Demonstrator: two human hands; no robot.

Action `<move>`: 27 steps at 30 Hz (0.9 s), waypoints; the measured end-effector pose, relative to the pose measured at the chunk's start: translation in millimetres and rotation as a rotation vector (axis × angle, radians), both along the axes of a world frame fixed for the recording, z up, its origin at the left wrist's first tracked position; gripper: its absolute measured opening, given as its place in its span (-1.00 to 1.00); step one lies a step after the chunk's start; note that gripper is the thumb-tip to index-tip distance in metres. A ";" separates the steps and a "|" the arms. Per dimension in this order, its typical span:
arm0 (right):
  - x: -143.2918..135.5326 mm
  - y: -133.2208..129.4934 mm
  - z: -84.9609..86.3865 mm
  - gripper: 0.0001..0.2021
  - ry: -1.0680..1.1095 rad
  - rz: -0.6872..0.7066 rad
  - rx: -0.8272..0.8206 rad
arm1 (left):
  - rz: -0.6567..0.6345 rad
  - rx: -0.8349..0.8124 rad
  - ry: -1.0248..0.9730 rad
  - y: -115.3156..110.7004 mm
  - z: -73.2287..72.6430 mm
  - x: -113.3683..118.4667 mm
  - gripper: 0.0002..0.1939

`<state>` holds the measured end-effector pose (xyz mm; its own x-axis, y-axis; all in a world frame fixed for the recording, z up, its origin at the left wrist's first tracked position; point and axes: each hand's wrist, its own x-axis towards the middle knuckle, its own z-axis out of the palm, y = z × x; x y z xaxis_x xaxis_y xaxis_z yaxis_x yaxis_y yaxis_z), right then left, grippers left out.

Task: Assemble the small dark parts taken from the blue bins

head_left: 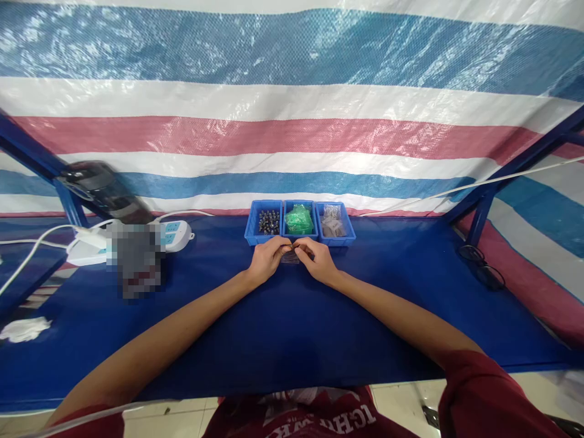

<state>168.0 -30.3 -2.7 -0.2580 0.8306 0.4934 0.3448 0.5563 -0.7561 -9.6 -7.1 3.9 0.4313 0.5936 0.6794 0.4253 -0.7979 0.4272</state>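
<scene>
My left hand (pixel 271 258) and my right hand (pixel 316 260) meet just in front of the blue bins, thumbs and forefingers pinched close together. Between them hangs a small clear plastic bag (pixel 291 257), gripped at its upper edge by both. What the bag holds, if anything, is too small to make out. Right behind the hands, the left blue bin (pixel 252 235) contains many small dark, round-headed metal parts (pixel 269 222). Green plastic packets (pixel 299 219) fill the middle bin, and clear bags (pixel 333 221) lie in the right bin (pixel 347 236).
On the blue table (pixel 292 334) at the left are a white power strip (pixel 179 236) with cables, a blurred-out object (pixel 139 258), a dark bottle (pixel 109 191) and a crumpled tissue (pixel 25 329). Black-framed glasses (pixel 483 267) lie at the right. Striped sheeting (pixel 292 134) hangs behind.
</scene>
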 end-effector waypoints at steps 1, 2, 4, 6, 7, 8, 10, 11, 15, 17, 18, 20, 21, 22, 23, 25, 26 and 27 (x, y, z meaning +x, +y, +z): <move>0.2 0.1 -0.4 -0.77 0.002 0.003 0.002 | 0.002 -0.004 -0.010 0.2 -0.4 0.2 -0.78; 0.3 0.3 -0.7 -0.77 0.004 0.006 0.005 | -0.001 -0.005 -0.013 0.4 -1.0 0.3 -0.78; 0.2 0.5 -1.1 -0.79 0.001 0.007 0.011 | -0.014 0.004 0.000 0.7 -2.1 0.1 -0.77; -0.2 0.7 -1.4 -0.79 -0.001 0.004 0.012 | -0.016 0.014 0.017 0.7 -2.3 -0.2 -0.75; -0.4 0.8 -1.7 -0.80 0.000 0.004 0.012 | -0.009 0.012 0.017 0.5 -1.9 -0.2 -0.75; -0.5 0.9 -1.9 -0.80 0.003 0.006 0.012 | 0.000 0.007 0.010 0.3 -1.2 -0.1 -0.76; -0.7 1.0 -2.3 -0.80 0.009 0.011 0.014 | 0.013 -0.003 -0.006 -0.4 0.7 0.6 -0.80; -0.7 1.0 -2.4 -0.80 0.011 0.012 0.015 | 0.014 -0.002 -0.013 -0.7 1.6 1.0 -0.81; -0.3 0.9 -1.2 -0.80 0.006 0.006 0.015 | -0.006 0.032 -0.013 -0.1 1.5 1.7 -0.81; -0.2 0.7 -0.2 -0.80 0.003 0.002 0.010 | -0.019 0.048 -0.003 1.1 -0.5 1.0 -0.80; -0.2 0.5 0.1 -0.80 0.004 0.002 0.008 | -0.025 0.050 0.004 1.6 -1.5 0.5 -0.80; -0.5 0.2 0.4 -0.80 0.010 0.002 0.009 | -0.028 0.046 0.014 2.4 -3.2 -0.5 -0.78; -0.6 0.1 0.4 -0.80 0.013 0.003 0.011 | -0.029 0.039 0.019 2.5 -3.6 -0.9 -0.77; -0.8 0.0 0.2 -0.80 0.016 0.004 0.012 | -0.030 0.032 0.023 2.6 -3.7 -1.2 -0.76; -1.0 -0.1 0.1 -0.80 0.019 0.007 0.012 | -0.032 0.024 0.027 2.5 -3.6 -1.3 -0.75; -1.3 -0.2 -0.3 -0.80 0.024 0.015 0.007 | -0.034 0.016 0.036 2.3 -2.9 -1.2 -0.71; -1.4 -0.2 -0.4 -0.80 0.026 0.019 0.005 | -0.035 0.016 0.040 2.2 -2.4 -1.0 -0.70; -1.4 -0.2 -0.4 -0.80 0.027 0.021 0.003 | -0.035 0.019 0.043 2.2 -2.0 -0.7 -0.68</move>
